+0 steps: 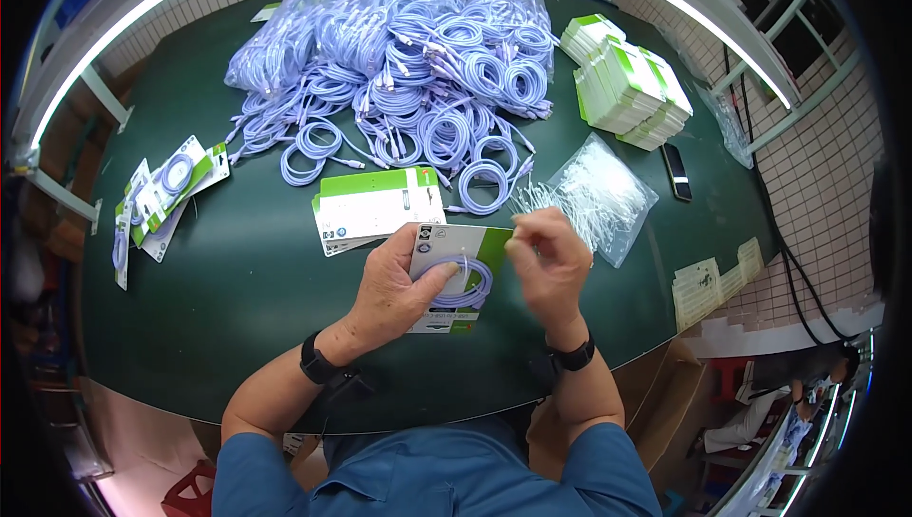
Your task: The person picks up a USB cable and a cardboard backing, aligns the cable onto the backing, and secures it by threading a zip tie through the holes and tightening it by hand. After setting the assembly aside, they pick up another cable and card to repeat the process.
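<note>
My left hand point(388, 287) grips a white and green backing card point(496, 244) by its left edge, thumb pressing a coiled lavender cable point(486, 283) flat against it. A thin white tie seems to pass over the top of that coil. Just past the card's right edge is my right hand point(551, 265), its fingertips pinched together; whether something thin sits between them is too small to make out. Beyond it, thin white ties point(567, 216) spill from a clear plastic bag point(622, 196). A short stack of similar flat cards point(380, 206) lies just beyond my left hand.
Lavender coiled cables point(418, 71), some in clear bags, are heaped across the far side of the green table point(228, 327). Carded cables point(166, 189) lie at the left. Bundled cards point(627, 90) stand far right, near a phone point(676, 172). Another person point(793, 384) is at lower right.
</note>
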{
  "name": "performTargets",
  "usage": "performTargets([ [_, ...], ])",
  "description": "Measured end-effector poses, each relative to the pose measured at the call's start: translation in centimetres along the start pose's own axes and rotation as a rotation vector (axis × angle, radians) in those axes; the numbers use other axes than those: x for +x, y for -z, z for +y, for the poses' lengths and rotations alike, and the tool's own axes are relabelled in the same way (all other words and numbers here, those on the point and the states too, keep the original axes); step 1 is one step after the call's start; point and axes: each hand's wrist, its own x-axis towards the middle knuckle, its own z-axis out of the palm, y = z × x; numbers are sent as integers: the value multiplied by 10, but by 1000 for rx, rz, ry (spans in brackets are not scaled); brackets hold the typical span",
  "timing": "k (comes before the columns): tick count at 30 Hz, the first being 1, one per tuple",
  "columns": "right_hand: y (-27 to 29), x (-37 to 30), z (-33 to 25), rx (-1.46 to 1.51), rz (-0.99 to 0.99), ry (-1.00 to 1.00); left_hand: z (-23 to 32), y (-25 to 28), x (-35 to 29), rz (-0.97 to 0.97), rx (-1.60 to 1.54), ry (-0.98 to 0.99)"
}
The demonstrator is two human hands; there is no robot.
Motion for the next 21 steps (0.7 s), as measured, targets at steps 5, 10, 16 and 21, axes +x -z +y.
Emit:
performTargets([
  [5,12,10,27,521,25,-716,8,-7,-4,-93,-103,26],
  [10,3,5,27,868,-392,-949,5,-8,-8,-140,-40,36],
  [16,2,-1,33,926,-469,-838,4,-9,-10,-142,-54,32],
  [21,3,0,32,929,-506,-823,0,-11,-12,-139,-48,27],
])
